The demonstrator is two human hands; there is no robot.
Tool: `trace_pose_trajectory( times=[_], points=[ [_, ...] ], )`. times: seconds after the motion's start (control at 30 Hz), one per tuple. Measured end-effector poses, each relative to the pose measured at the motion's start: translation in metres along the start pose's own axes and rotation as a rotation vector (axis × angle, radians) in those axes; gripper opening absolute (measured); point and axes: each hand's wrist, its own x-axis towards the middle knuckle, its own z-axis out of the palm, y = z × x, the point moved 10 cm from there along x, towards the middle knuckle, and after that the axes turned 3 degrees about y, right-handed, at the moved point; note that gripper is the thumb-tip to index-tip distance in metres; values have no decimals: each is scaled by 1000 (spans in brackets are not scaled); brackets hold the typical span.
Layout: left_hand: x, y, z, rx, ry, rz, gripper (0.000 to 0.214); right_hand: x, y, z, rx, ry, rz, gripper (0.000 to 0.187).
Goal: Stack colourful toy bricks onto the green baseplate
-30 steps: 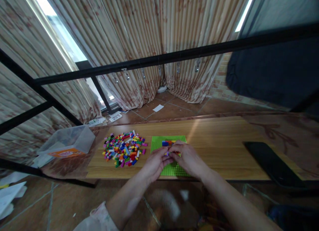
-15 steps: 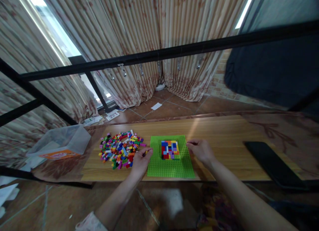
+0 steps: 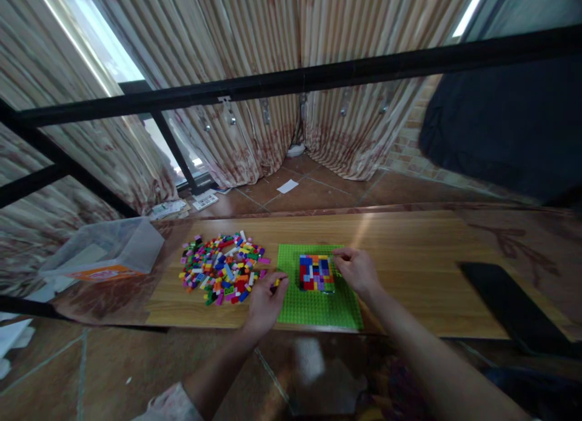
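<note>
A green studded baseplate (image 3: pixel 318 312) lies on the wooden board, with a square block of multicoloured toy bricks (image 3: pixel 317 273) built on its upper middle. My left hand (image 3: pixel 268 298) is over the baseplate's left edge, its fingers closed on a small yellow brick (image 3: pixel 276 282). At the upper right corner of the built square is my right hand (image 3: pixel 357 268), thumb and forefinger pinched together. Whatever those fingertips hold, if anything, is too small to make out. Left of the baseplate spreads a heap of loose bricks (image 3: pixel 218 269) in many colours.
A clear plastic box (image 3: pixel 136 245) with an orange label stands at the board's left end. A dark flat object (image 3: pixel 513 306) lies towards the right of the wooden board (image 3: pixel 409 239). A black metal bar (image 3: pixel 273 85) crosses in front of the curtains (image 3: pixel 254 33).
My right hand has moved left, from the baseplate's right edge to the built bricks. My left hand has shifted slightly right onto the baseplate's edge, still with the yellow brick. The camera view has tilted.
</note>
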Motion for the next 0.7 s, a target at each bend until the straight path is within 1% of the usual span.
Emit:
trace_pose_trajectory(
  times=[0.2,0.33,0.47,0.7],
  points=[
    [-1,-1,1,37,-2,9,21,-1,-11,2,-58,-1,-52,25],
    [-1,3,0,43,-5,31,20,0,-13,2,-71,-50,-98,27],
    [-2,7,-1,59,-6,43,19,3,-7,4,29,-104,-113,30],
    [-2,11,-1,77,-28,36,19,11,10,15,241,-165,-45,29]
  ],
)
